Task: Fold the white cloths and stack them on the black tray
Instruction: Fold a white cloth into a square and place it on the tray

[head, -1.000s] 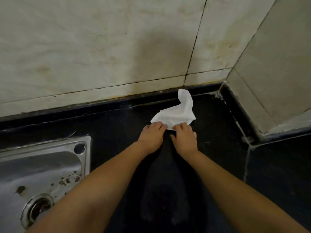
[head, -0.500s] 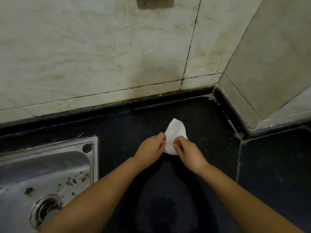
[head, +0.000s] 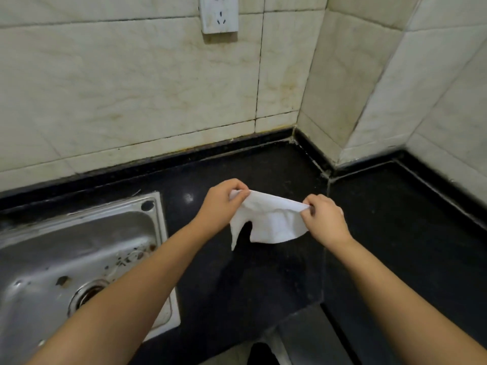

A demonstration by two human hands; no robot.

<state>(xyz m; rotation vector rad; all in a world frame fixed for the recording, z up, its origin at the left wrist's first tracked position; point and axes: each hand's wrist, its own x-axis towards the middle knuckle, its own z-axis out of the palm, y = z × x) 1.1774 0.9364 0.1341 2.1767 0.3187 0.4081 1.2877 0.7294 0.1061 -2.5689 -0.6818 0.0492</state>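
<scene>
A small white cloth (head: 271,222) hangs in the air above the black countertop (head: 395,233), stretched between both hands. My left hand (head: 221,204) pinches its upper left corner. My right hand (head: 325,219) pinches its upper right corner. The cloth's top edge is pulled fairly taut and the rest droops in a loose, uneven flap, with a narrow strip dangling at the lower left. No black tray is in view.
A steel sink (head: 68,259) with a drain is set into the counter at the left. Tiled walls meet in a corner behind the counter, with a wall socket (head: 218,13) high up. The counter's front edge runs along the bottom right.
The cloth lay on the counter a second ago; both hands gathered it, lifted it and have now pulled apart, spreading it between them. The camera view has tilted up and back.
</scene>
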